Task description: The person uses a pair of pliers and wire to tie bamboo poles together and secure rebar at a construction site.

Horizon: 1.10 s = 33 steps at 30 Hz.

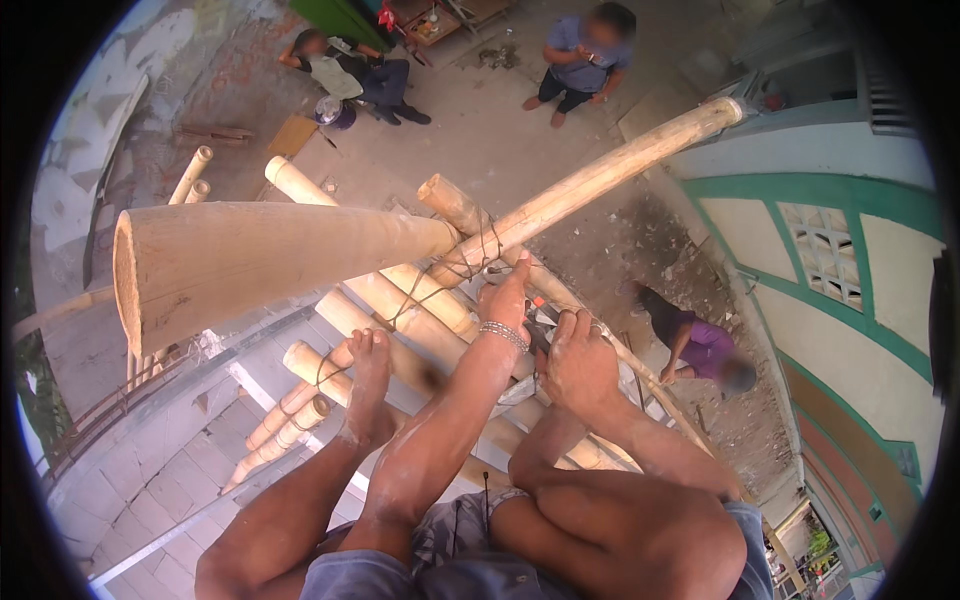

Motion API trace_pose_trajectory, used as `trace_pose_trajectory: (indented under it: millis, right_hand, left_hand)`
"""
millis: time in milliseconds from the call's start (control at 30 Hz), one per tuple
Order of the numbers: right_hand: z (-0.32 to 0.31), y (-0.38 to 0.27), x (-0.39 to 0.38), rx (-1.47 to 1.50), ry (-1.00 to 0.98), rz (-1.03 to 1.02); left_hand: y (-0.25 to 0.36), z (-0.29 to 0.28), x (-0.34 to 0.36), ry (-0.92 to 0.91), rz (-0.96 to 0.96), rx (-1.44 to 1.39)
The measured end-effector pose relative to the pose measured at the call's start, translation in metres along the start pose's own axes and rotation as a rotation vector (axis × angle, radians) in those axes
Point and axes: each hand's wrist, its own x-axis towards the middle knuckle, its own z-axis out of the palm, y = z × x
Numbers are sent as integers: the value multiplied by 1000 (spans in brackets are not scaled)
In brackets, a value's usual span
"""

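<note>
Left hand [505, 302] ahead, 1 finger [523, 264] extended; right hand [582, 367] just beside, fingers [572, 326] curled.

The left hand [505, 302], which has a silver bracelet [504, 335] on its wrist, extends the index finger beside a joint of bamboo. Just next to it, the right hand [582, 370] is curled around a dark tool [540, 330], whose kind is difficult to tell. Dark lashing [484, 243] wraps this joint, where a thick bamboo pole [270, 262] meets a longer, thinner pole [620, 178]. The bare left foot [370, 385] rests on lower bamboo poles [345, 312]. Below are a seated person [350, 82], a standing person [585, 62] and a person in purple [706, 348].
</note>
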Motion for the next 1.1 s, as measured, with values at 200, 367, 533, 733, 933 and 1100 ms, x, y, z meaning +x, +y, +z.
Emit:
trace_pose_trajectory:
  millis: [200, 367, 533, 733, 933, 1100]
  right_hand:
    - [3, 11, -1, -16, -34, -30]
    - [-7, 59, 18, 466, -273, -90]
    - [-2, 66, 35, 1332, -859, 378]
    - [10, 36, 18, 135, -320, -42]
    - [1, 18, 11, -20, -85, -77]
    - [-1, 63, 36, 656, -376, -171]
  left_hand:
    - [2, 2, -21, -237, -134, -448]
    - [-3, 0, -18, -207, -173, -630]
    - [-9, -4, -6, -334, -225, -737]
    - [14, 1, -22, -295, -282, -503]
    - [13, 6, -9, -237, -298, -314]
    - [1, 2, -2, -460, -272, -585]
